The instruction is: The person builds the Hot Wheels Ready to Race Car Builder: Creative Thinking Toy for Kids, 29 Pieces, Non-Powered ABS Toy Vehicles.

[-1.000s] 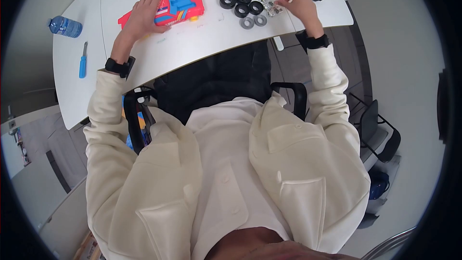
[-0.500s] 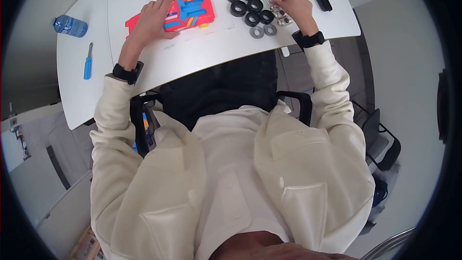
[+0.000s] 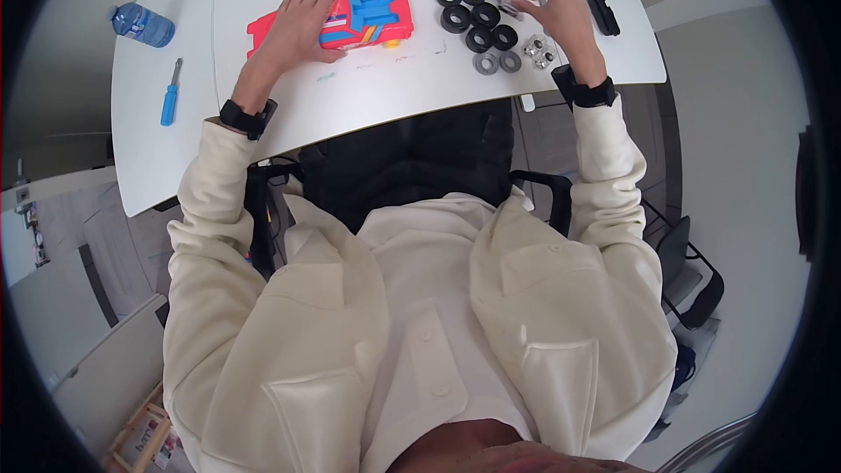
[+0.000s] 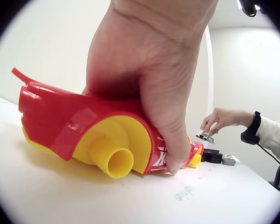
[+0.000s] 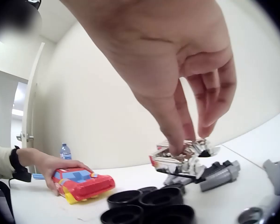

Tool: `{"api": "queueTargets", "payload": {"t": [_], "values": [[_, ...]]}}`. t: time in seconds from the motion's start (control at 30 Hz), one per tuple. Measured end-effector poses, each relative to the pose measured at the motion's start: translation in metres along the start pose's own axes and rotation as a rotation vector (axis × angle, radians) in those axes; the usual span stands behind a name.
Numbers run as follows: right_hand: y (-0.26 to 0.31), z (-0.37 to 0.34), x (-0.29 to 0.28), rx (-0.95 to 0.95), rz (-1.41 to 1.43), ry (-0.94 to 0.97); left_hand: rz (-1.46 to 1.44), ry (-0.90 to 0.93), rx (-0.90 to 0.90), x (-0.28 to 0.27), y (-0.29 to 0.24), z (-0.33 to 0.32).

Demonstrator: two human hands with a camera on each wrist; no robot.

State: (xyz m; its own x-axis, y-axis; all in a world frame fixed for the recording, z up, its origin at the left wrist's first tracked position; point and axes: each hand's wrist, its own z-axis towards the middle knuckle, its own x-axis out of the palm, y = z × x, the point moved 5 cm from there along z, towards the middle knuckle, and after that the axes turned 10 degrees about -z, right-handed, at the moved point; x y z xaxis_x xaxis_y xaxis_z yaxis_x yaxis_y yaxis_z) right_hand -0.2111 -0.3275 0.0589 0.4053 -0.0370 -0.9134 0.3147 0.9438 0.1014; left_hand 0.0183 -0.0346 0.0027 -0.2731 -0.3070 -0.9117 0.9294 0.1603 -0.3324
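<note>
The left hand (image 3: 300, 28) is clamped on the car (image 3: 372, 17), which lies inside the near edge of the table (image 3: 385, 74). To the right of the car, the right hand (image 3: 559, 13) pinches a silver part (image 5: 177, 161) above the table. Between the car and the black wheels (image 3: 484, 14) is some open room. Left of the car, the bottle (image 3: 144, 24) stands beyond the screwdriver (image 3: 170, 101); I cannot tell what it contains.

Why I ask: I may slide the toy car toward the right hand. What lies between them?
Black wheels lie in a cluster on the table between the toy car and the right hand, as the head view shows.
</note>
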Motion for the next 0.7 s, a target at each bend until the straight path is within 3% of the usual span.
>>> {"api": "queueTargets", "payload": {"t": [0.03, 0.1, 0.13, 0.2, 0.43, 0.7], "values": [[0.013, 0.004, -0.004, 0.000, 0.003, -0.004, -0.009, 0.016, -0.011, 0.000, 0.002, 0.000], [0.057, 0.011, -0.007, -0.142, 0.292, 0.036, 0.004, 0.000, 0.000, -0.001, -0.001, 0.000], [0.070, 0.015, -0.001, -0.143, 0.294, 0.034, 0.013, -0.014, 0.012, -0.001, -0.003, -0.001], [0.103, 0.018, 0.014, -0.329, 0.187, 0.053, 0.018, -0.014, 0.012, 0.000, -0.001, -0.001], [0.157, 0.043, 0.056, -0.410, 0.232, 0.039, 0.036, 0.019, -0.039, 0.005, 0.005, 0.000], [0.172, 0.048, 0.070, -0.426, 0.212, 0.049, 0.050, -0.029, -0.011, 0.005, 0.004, -0.002]]}}
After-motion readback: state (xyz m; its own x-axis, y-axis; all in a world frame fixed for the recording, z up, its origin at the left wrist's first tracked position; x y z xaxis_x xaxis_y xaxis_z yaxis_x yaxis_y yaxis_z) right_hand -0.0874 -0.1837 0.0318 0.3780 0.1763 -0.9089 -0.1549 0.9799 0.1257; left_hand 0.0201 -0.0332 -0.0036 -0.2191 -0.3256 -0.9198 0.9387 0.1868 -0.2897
